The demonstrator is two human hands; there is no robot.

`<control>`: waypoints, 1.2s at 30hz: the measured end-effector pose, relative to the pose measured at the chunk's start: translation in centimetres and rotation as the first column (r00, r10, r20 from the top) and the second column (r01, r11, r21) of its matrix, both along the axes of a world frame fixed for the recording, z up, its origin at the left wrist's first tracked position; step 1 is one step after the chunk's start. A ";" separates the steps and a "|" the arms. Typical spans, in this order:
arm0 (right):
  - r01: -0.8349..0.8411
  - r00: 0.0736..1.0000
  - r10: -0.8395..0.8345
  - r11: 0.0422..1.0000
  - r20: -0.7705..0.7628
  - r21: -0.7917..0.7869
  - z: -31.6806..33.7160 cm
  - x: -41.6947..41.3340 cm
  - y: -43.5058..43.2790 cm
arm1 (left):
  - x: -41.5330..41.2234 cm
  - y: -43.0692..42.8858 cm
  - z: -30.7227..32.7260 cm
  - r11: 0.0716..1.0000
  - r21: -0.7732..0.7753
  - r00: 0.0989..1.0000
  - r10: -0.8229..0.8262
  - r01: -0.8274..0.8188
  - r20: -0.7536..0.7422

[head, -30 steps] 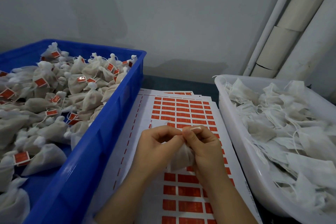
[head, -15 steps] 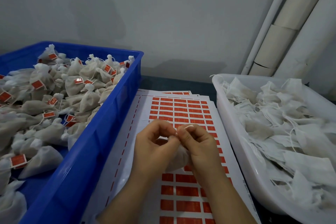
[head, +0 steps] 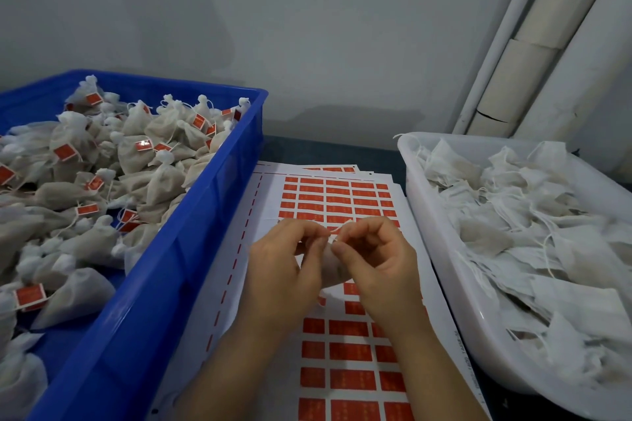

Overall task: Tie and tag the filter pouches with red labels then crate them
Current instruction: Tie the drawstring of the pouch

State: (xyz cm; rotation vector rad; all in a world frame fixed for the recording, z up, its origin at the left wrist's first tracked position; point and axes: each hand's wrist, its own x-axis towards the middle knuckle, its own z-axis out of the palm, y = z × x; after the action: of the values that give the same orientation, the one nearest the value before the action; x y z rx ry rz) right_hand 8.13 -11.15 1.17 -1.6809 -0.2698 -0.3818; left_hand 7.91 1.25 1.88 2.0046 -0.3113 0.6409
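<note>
- Grip: left hand [head: 284, 272] and right hand [head: 381, 261] each pinch the drawstring [head: 337, 232] of one filter pouch [head: 330, 268], which sits between them.
- Beneath the grip: a red label sheet [head: 342, 198] on the desk [head: 325, 152].
- Left of the grip: a blue crate [head: 191, 249] of tagged pouches [head: 164, 178].
- Right of the grip: a white tub [head: 441, 249] of untied pouches [head: 513, 232].

The glossy blue plastic crate [head: 178, 270] on the left holds matt, fibrous white cloth pouches [head: 164, 181]; smooth white paper sheets [head: 260, 212] carry red labels [head: 349, 352].
</note>
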 end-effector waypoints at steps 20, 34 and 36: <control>0.049 0.995 -0.040 0.994 0.086 -0.101 -0.3 -0.2 0.9 | 0.7 0.8 0.5 0.501 -0.863 0.770 -0.529 -0.057 -0.357; 0.198 0.925 -0.038 0.897 0.378 -0.396 -0.6 0.4 -0.1 | 1.0 0.8 0.3 0.781 -0.621 0.852 -0.278 -0.068 -0.444; 0.281 0.886 -0.055 0.853 0.460 -0.440 -0.7 0.5 -0.4 | 1.1 0.8 0.2 0.785 -0.616 0.850 -0.276 -0.070 -0.448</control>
State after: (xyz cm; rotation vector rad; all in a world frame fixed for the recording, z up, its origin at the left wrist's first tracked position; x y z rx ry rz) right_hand 8.64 -11.51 0.45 -2.1263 -0.5882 -0.8901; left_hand 9.02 2.06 2.09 1.4231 0.1142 0.0693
